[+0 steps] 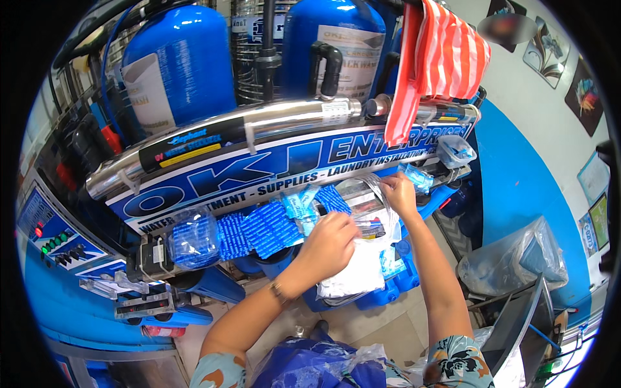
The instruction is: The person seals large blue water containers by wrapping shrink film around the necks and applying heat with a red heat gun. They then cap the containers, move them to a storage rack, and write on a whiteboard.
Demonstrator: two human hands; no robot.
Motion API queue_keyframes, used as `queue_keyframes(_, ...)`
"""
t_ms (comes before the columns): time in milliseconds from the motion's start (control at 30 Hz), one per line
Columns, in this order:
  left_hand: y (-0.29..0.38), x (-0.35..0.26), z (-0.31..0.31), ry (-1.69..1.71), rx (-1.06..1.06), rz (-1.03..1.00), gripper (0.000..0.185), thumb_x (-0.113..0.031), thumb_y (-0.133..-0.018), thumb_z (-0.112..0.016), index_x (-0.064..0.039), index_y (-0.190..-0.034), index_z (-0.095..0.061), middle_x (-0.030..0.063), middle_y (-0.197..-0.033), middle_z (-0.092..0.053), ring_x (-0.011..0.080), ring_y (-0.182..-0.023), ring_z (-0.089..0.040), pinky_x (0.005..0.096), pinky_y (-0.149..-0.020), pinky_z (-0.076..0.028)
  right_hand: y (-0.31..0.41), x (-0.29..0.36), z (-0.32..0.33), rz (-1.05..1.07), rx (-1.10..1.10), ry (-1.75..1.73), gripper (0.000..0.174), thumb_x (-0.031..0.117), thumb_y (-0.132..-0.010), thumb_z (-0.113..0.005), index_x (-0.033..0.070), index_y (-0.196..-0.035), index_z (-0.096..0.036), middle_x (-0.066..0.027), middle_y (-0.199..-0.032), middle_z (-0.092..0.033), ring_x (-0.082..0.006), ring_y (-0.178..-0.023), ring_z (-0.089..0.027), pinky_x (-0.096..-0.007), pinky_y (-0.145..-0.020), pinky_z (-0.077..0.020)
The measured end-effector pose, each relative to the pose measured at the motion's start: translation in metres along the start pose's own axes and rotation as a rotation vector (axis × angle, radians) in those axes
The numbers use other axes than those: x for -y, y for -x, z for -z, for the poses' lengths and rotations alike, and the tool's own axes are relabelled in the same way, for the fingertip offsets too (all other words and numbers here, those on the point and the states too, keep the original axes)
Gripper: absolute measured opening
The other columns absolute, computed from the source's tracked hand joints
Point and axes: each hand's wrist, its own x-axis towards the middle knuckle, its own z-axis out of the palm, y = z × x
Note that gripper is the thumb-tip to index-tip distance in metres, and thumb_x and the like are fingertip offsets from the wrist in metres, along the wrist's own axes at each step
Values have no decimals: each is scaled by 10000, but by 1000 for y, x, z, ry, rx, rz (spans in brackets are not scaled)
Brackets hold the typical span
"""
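Observation:
At the upper edge of a bundle of clear plastic (372,190), the fingertips of my right hand (400,195) are pinched together on it. My left hand (334,242) is curled at the bundle's left side; its fingertips are partly hidden, so its hold cannot be told. Below the two hands hangs a white plastic bag (356,271). Left of the bundle lie blue printed plastic wrappers (271,230) and light-blue printed packets (297,203). Another light-blue packet (417,178) is just right of my right hand.
Behind the ledge run a steel tube (291,119) and a blue signboard bearing writing. Blue tanks (182,63) stand farther back. A striped cloth (451,53) hangs at the right. A clear container (456,151) and a bagged wrapper stack (194,238) flank the ledge. Blue jugs (381,297) stand below.

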Motion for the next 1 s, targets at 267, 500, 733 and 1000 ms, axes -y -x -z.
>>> queue_keyframes(267,-69,61,-113,-349,218,178,487,-147,-864,-560,56,-1300,-481,232,-1381,-464,379,-1295,-426,515,-1070,-340,-7,-6,23,-21,-17,-110,100,108,-733,-732,57,-818,-739,-159,-828,-620,-327,-784,-620,-402,-714,-491)
queue_keyframes(500,-70,73,-127,-440,288,247,520,-212,-897,-550,91,-1309,-461,240,-1407,-439,368,-1313,-406,540,-1055,-329,-6,-7,27,-91,-156,-197,61,60,-799,-654,11,-835,-649,-191,-853,-593,-365,-796,-599,-417,-728,-480)
queue_keyframes(733,-80,74,-129,-491,280,324,558,-246,-883,-569,101,-1307,-462,221,-1413,-440,338,-1301,-416,520,-1033,-344,7,13,64,-258,-434,-438,80,94,-917,-586,17,-927,-608,-98,-894,-537,-178,-720,-562,-313,-666,-470)
queue_keyframes(1000,-75,72,-130,-471,45,244,494,-135,-755,-633,120,-1169,-548,201,-1138,-550,324,-1115,-498,439,-959,-399,49,40,86,-384,-193,-541,182,51,-880,-628,28,-1053,-575,-5,-922,-509,-45,-733,-495,-198,-650,-424)
